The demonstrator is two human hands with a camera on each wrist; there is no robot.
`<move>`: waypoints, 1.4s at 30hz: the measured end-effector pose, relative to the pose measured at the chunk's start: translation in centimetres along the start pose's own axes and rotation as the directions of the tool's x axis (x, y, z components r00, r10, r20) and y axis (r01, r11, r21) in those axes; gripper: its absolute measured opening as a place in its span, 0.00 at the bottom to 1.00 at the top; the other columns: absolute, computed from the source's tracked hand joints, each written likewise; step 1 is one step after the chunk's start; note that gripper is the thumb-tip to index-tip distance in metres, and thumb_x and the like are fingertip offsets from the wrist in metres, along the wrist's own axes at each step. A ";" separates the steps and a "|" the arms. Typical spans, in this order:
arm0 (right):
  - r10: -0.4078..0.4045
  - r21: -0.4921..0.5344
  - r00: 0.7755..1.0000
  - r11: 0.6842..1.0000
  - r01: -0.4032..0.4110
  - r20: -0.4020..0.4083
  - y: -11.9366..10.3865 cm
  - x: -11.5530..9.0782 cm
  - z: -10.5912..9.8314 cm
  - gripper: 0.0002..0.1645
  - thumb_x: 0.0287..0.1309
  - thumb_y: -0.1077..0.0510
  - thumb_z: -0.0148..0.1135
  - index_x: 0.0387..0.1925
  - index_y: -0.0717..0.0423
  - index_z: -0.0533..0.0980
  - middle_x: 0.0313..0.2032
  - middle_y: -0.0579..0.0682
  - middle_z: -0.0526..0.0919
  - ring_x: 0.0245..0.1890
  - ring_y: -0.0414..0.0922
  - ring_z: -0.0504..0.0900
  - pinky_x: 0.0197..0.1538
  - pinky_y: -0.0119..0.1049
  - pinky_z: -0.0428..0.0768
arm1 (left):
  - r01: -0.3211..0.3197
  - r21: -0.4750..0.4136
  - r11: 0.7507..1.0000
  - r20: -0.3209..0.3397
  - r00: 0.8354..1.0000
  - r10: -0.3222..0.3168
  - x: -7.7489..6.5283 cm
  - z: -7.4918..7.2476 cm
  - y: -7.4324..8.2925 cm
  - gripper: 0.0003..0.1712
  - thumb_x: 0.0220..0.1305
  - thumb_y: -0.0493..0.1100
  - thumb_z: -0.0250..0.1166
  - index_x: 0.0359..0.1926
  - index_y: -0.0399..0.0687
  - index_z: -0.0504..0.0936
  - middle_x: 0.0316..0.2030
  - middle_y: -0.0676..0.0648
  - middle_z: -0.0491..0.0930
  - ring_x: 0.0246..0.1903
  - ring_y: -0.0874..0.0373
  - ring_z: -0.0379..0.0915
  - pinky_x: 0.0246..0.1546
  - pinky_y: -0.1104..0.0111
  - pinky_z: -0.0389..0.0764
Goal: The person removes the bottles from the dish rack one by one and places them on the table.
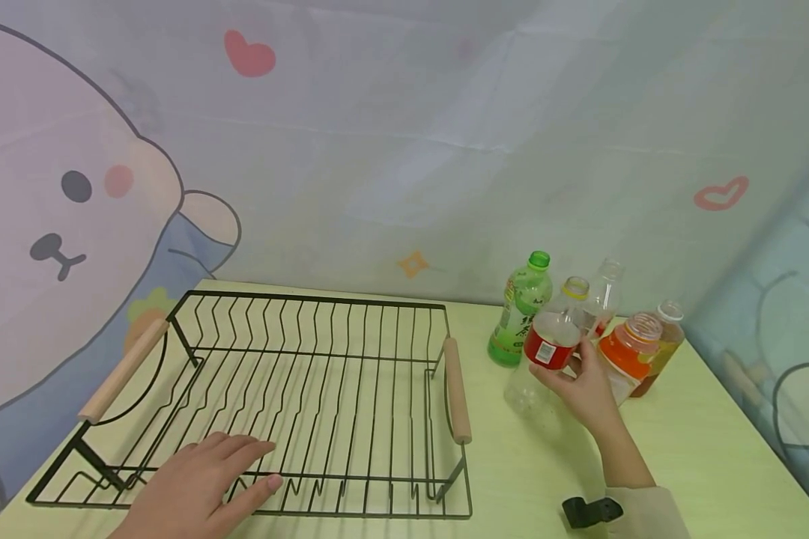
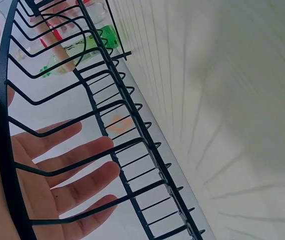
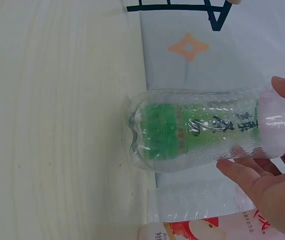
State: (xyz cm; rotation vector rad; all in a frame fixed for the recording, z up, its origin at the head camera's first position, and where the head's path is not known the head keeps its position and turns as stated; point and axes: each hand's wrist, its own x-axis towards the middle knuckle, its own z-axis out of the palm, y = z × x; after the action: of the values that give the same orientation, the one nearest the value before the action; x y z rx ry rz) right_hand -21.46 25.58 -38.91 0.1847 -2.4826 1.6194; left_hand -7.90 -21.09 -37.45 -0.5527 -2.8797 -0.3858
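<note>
My right hand grips a clear plastic bottle around its red label, thumb on one side and fingers on the other. The bottle has no cap, stands nearly upright, and its base is right at the tabletop in the right wrist view. At the front left of the black wire dish rack, my left hand hovers with loosely spread fingers and holds nothing. Through the rack's wires, the left wrist view shows those fingers. Just behind the held bottle is a green-labelled bottle.
Close to the right hand stand another clear bottle, an orange-topped bottle and an amber-tinted bottle. The rack has a wooden handle facing the bottles. A patterned cloth hangs behind the pale table.
</note>
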 end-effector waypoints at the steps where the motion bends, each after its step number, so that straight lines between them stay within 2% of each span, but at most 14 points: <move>1: 0.002 -0.001 1.000 1.000 -0.002 0.001 0.0 0.0 0.0 0.48 0.58 0.59 0.67 0.71 0.59 0.50 0.66 0.59 0.61 0.62 0.59 0.68 0.46 0.18 0.74 | 0.000 0.001 1.000 0.006 1.000 0.000 0.0 0.0 0.0 0.21 0.65 0.62 0.58 0.49 0.58 0.83 0.43 0.59 0.81 0.44 0.57 0.77 0.38 0.59 0.78; 15: 0.024 -0.019 0.999 1.000 -0.024 0.022 0.3 0.2 0.1 0.48 0.58 0.57 0.67 0.71 0.60 0.49 0.65 0.60 0.61 0.63 0.61 0.67 0.48 0.20 0.74 | 0.017 -0.016 1.000 0.020 1.000 -0.016 0.1 0.1 -0.2 0.20 0.65 0.62 0.57 0.48 0.59 0.83 0.42 0.60 0.81 0.44 0.56 0.77 0.37 0.59 0.77; 17: 0.033 -0.030 0.999 0.999 -0.032 0.025 0.3 0.2 0.1 0.48 0.58 0.57 0.67 0.71 0.60 0.49 0.66 0.60 0.60 0.63 0.61 0.67 0.52 0.25 0.75 | 0.016 -0.018 1.000 0.021 1.000 -0.016 0.1 0.1 -0.2 0.20 0.65 0.62 0.57 0.48 0.59 0.83 0.42 0.60 0.81 0.44 0.57 0.77 0.37 0.59 0.77; 19: 0.042 -0.036 0.999 0.998 -0.041 0.028 0.2 0.2 0.0 0.49 0.58 0.56 0.67 0.71 0.60 0.48 0.66 0.61 0.60 0.64 0.61 0.66 0.57 0.34 0.75 | 0.018 -0.021 1.000 0.025 1.000 -0.017 0.1 0.1 -0.2 0.20 0.66 0.62 0.57 0.49 0.59 0.83 0.42 0.60 0.81 0.44 0.57 0.77 0.37 0.59 0.77; 23: 0.052 -0.031 0.998 0.998 -0.051 0.033 -0.2 0.0 -0.2 0.50 0.59 0.57 0.67 0.71 0.60 0.46 0.67 0.63 0.58 0.66 0.63 0.63 0.63 0.52 0.68 | 0.025 -0.029 0.999 0.043 0.999 -0.023 0.2 0.1 -0.1 0.20 0.66 0.62 0.56 0.49 0.59 0.83 0.42 0.59 0.81 0.44 0.56 0.77 0.37 0.58 0.77; 26: 0.047 -0.018 0.999 0.999 -0.047 0.026 -0.8 -0.1 -0.6 0.51 0.59 0.57 0.66 0.72 0.59 0.43 0.66 0.64 0.56 0.67 0.64 0.60 0.65 0.54 0.63 | 0.027 -0.033 0.999 0.046 0.999 -0.026 0.3 0.0 -0.1 0.20 0.66 0.62 0.57 0.48 0.59 0.83 0.42 0.59 0.81 0.44 0.56 0.77 0.37 0.59 0.77; 31: 0.008 0.013 1.000 1.000 -0.008 -0.004 -2.3 -0.6 -1.7 0.53 0.61 0.59 0.64 0.74 0.59 0.39 0.68 0.64 0.53 0.69 0.63 0.56 0.66 0.52 0.58 | 0.001 -0.040 0.999 0.063 0.998 0.002 0.6 0.0 -0.2 0.20 0.66 0.61 0.57 0.50 0.57 0.82 0.44 0.58 0.81 0.45 0.54 0.77 0.37 0.57 0.77; 35: -0.056 -0.011 0.998 0.998 0.055 -0.037 -3.8 -0.8 -2.6 0.52 0.61 0.60 0.63 0.74 0.58 0.39 0.69 0.62 0.54 0.71 0.61 0.54 0.68 0.41 0.58 | -0.041 -0.029 0.999 0.063 0.997 0.043 1.1 -0.6 -0.2 0.23 0.65 0.62 0.58 0.52 0.55 0.81 0.46 0.56 0.80 0.46 0.52 0.77 0.37 0.54 0.77; 38: -0.102 -0.047 0.993 0.994 0.099 -0.065 -5.0 -0.9 -3.3 0.51 0.63 0.59 0.62 0.74 0.55 0.40 0.70 0.60 0.54 0.72 0.58 0.53 0.67 0.29 0.61 | -0.049 -0.022 0.999 0.052 0.997 0.050 1.6 -1.8 -0.1 0.25 0.65 0.63 0.57 0.54 0.53 0.80 0.48 0.54 0.80 0.48 0.50 0.77 0.42 0.50 0.77; 42: -0.185 -0.105 0.979 0.979 0.175 -0.091 -7.1 -1.1 -4.2 0.49 0.64 0.59 0.60 0.75 0.50 0.40 0.72 0.58 0.53 0.73 0.54 0.52 0.64 0.20 0.60 | -0.051 -0.010 0.999 0.010 0.999 0.051 2.7 -4.2 0.2 0.27 0.66 0.64 0.56 0.56 0.53 0.78 0.51 0.52 0.79 0.51 0.48 0.76 0.46 0.47 0.76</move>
State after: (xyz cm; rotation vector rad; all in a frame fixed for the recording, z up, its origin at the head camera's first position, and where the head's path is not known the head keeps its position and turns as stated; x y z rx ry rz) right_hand -18.72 26.61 -31.15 0.2982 -2.3846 1.3994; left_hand -9.76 -21.19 -32.83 -0.6308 -2.8687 -0.3907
